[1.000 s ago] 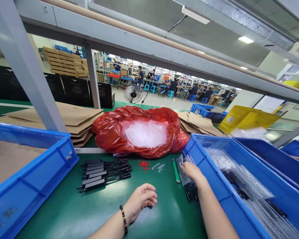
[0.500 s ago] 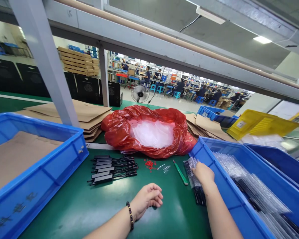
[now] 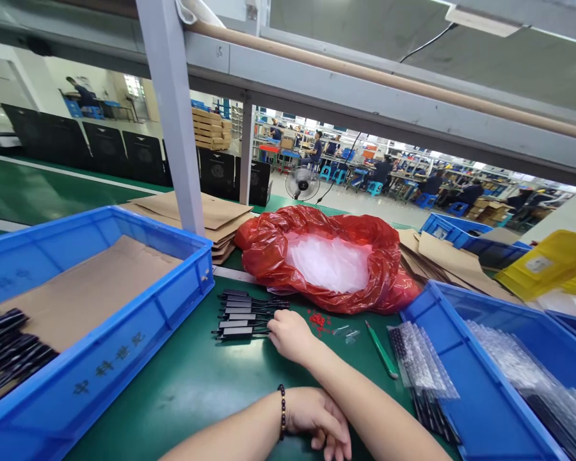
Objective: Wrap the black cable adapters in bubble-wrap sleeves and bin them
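Forearms crossed at a green bench (image 3: 196,390); R hand (image 3: 292,334) at row of blk. parts (image 3: 240,317)

Nearest: L hand (image 3: 319,419), w/ beaded bracelet (image 3: 282,412), lies under R forearm, fingers loosely bent, relaxed, nothing seen in it. R hand extends left over it, fingertips at the thin ends of the blk. parts, which lie side by side on the bench, left of centre; grip cannot be told. Near left: blue bin (image 3: 173,307) w/ brown cardboard (image 3: 100,282) & dk. parts (image 3: 14,352). Near right: second bin (image 3: 470,378), also blue, holding bubble-wrapped items (image 3: 513,362); just left of it, a bubble-wrapped bundle (image 3: 425,362), then green tool (image 3: 383,351), clear pcs. (image 3: 350,334) & red rings (image 3: 320,320). Beyond: red bag (image 3: 269,250) w/ whitish sheets (image 3: 329,262), brown sheets to left (image 3: 221,214) & right (image 3: 454,259). Far bkgd.: fan (image 3: 302,186), seated co-worker (image 3: 317,150).
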Tool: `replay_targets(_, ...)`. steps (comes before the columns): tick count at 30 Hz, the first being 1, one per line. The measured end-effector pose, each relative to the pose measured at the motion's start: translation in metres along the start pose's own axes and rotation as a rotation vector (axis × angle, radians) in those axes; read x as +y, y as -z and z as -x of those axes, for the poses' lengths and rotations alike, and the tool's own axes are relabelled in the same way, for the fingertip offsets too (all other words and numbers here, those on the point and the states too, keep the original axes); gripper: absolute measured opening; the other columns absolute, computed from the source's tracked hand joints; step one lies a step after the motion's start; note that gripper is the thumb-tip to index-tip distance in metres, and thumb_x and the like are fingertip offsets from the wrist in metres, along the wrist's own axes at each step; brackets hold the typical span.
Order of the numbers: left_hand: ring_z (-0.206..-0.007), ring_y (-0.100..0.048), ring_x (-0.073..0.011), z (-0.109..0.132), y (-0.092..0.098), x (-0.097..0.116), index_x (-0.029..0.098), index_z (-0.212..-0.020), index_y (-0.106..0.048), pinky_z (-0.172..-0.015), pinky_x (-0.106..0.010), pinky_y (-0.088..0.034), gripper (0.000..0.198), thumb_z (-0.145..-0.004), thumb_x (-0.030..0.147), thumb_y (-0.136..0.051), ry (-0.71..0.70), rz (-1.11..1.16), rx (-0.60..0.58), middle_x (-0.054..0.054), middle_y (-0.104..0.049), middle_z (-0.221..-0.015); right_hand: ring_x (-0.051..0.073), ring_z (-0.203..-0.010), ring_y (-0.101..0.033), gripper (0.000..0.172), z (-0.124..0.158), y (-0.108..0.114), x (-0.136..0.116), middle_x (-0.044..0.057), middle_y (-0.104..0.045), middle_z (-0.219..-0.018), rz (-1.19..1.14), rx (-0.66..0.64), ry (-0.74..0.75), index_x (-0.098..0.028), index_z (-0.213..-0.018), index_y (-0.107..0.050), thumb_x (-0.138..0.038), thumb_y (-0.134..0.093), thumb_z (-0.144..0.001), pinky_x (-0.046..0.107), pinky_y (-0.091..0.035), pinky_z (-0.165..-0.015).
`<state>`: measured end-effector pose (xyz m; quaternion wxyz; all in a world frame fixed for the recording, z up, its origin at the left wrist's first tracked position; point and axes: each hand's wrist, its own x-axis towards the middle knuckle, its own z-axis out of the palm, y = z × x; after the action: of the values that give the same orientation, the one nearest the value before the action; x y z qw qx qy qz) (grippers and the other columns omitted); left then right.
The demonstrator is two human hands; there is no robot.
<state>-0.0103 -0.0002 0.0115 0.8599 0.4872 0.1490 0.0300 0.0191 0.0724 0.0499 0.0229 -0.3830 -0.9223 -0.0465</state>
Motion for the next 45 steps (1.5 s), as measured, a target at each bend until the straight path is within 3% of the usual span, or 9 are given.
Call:
replay_targets(4, -0.042, -0.050, -0.0109, -0.001, 0.003, -0.001, 0.017, -0.056, -0.066, -0.031, -0.019, -0.029, 0.026, -0.053, 0.042, -0.071, 0.009, -0.037, -0.039, -0.001, -0.059, -0.053, 0.020, -0.076, -0.052, 0.014, -0.009, -0.006, -0.006, 0.008, -0.058, -0.081, 0.014, -0.044, 0.035, -0.014, -0.075, -0.062, -0.019, -0.049, -0.080, 0.029, -0.039, -0.063)
replay_targets(8, -0.042, -0.050, -0.0112, -0.005, 0.004, -0.004, 0.016, -0.061, -0.067, -0.032, -0.020, -0.031, 0.018, -0.057, 0.034, -0.069, -0.019, 0.033, 0.010, -0.002, -0.060, -0.055, 0.018, -0.073, -0.050, 0.012, 0.024, 0.011, 0.004, 0.005, -0.056, -0.075, -0.155, 0.070, 0.016, -0.016, -0.072, -0.058, -0.017, -0.049, -0.079, 0.028, -0.039, -0.066)
replay_targets(12, -0.035, -0.045, -0.0079, -0.013, 0.004, -0.005, 0.013, -0.059, -0.062, -0.031, -0.018, -0.028, 0.017, -0.060, 0.030, -0.064, -0.251, 0.155, 0.375, -0.002, -0.057, -0.051, 0.013, -0.065, -0.048, 0.015, 0.078, 0.030, 0.028, 0.001, -0.053, -0.070, -0.529, 0.260, -0.182, -0.018, -0.075, -0.054, -0.020, -0.042, -0.084, 0.024, -0.038, -0.062)
replay_targets(15, -0.047, -0.052, -0.0071, -0.016, 0.008, -0.003, 0.015, -0.080, -0.059, -0.037, -0.016, -0.033, 0.025, -0.067, 0.036, -0.059, -0.515, 0.263, 0.641, -0.002, -0.060, -0.073, 0.012, -0.062, -0.048, 0.021, 0.114, 0.028, 0.042, -0.001, -0.050, -0.065, -0.788, 0.353, -0.382, -0.018, -0.071, -0.051, -0.029, -0.041, -0.085, 0.023, -0.038, -0.059)
replay_targets(21, -0.054, -0.054, -0.0103, -0.017, 0.019, 0.000, 0.015, -0.085, -0.052, -0.043, -0.019, -0.037, 0.039, -0.070, 0.050, -0.059, -0.660, 0.317, 0.954, -0.001, -0.056, -0.069, 0.011, -0.052, -0.042, 0.022, 0.140, -0.006, 0.041, -0.004, -0.045, -0.054, -1.057, 0.207, -0.557, -0.017, -0.064, -0.051, -0.034, -0.048, -0.078, 0.022, -0.035, -0.051)
replay_targets(29, -0.047, -0.051, -0.0097, -0.017, 0.018, 0.002, 0.015, -0.074, -0.050, -0.045, -0.020, -0.035, 0.040, -0.071, 0.055, -0.057, -0.600, 0.227, 0.939, 0.001, -0.054, -0.052, 0.012, -0.059, -0.044, 0.031, 0.141, -0.014, 0.043, -0.002, -0.044, -0.058, -1.055, 0.065, -0.379, -0.017, -0.052, -0.045, -0.030, -0.044, -0.080, 0.022, -0.035, -0.059)
replay_targets(38, -0.058, -0.055, -0.0120, -0.014, 0.012, 0.004, 0.014, -0.087, -0.053, -0.053, -0.025, -0.042, 0.047, -0.074, 0.059, -0.050, -0.579, 0.442, 0.873, -0.006, -0.061, -0.082, 0.010, -0.057, -0.045, 0.022, 0.140, -0.010, 0.026, -0.004, -0.048, -0.059, -0.932, 0.057, -0.467, -0.016, -0.051, -0.049, -0.022, -0.062, -0.068, 0.020, -0.034, -0.054)
replay_targets(41, -0.051, -0.051, -0.0109, -0.013, 0.007, 0.007, 0.014, -0.082, -0.053, -0.054, -0.028, -0.043, 0.044, -0.079, 0.057, -0.042, -0.563, 0.555, 0.789, -0.005, -0.061, -0.080, 0.011, -0.057, -0.048, 0.018, 0.144, -0.012, 0.042, -0.002, -0.052, -0.062, -0.850, 0.176, -0.501, -0.017, -0.058, -0.054, -0.028, -0.060, -0.072, 0.021, -0.038, -0.053)
replay_targets(45, -0.040, -0.040, -0.0068, -0.011, 0.004, 0.008, 0.015, -0.081, -0.053, -0.044, -0.023, -0.034, 0.039, -0.083, 0.051, -0.039, -0.508, 0.609, 0.750, -0.004, -0.059, -0.074, 0.023, -0.092, -0.055, 0.021, 0.156, -0.032, 0.089, 0.011, -0.059, -0.092, -0.359, 0.468, -0.792, -0.015, -0.089, -0.061, -0.021, -0.043, -0.081, 0.035, -0.042, -0.081)
